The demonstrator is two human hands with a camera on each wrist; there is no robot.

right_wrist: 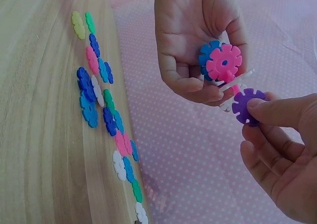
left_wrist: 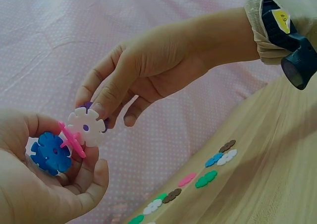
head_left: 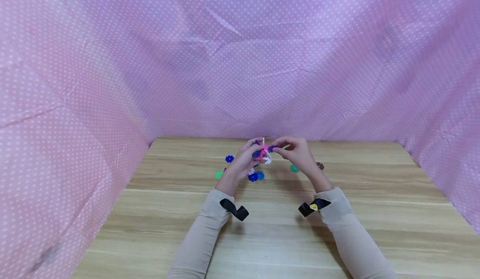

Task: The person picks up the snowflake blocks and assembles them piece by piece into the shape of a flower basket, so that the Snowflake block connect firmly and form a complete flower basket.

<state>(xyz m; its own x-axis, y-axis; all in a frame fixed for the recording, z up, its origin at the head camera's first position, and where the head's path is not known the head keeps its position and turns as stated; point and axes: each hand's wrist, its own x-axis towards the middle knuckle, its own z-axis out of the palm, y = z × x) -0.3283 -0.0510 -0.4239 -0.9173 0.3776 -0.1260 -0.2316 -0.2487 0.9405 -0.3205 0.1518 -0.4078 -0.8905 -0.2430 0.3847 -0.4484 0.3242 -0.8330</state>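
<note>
My left hand [head_left: 245, 157] holds a small cluster of interlocked snowflake discs [head_left: 263, 152] above the table: a blue disc [left_wrist: 49, 153], a pink disc [right_wrist: 224, 62] and a white disc [left_wrist: 87, 127]. My right hand [head_left: 290, 150] pinches a purple disc [right_wrist: 246, 105] between thumb and forefinger and holds it against the white disc's edge. In the left wrist view the purple disc is mostly hidden behind the white one. Both hands hover over the far middle of the wooden table [head_left: 270, 229].
Loose discs lie on the table under and around the hands: blue [head_left: 229, 158], green [head_left: 219, 174], blue [head_left: 256, 176], green [head_left: 294, 168], brown [head_left: 320, 165]. Several more coloured discs [right_wrist: 99, 90] show in the wrist views. Pink dotted cloth [head_left: 240, 62] walls three sides.
</note>
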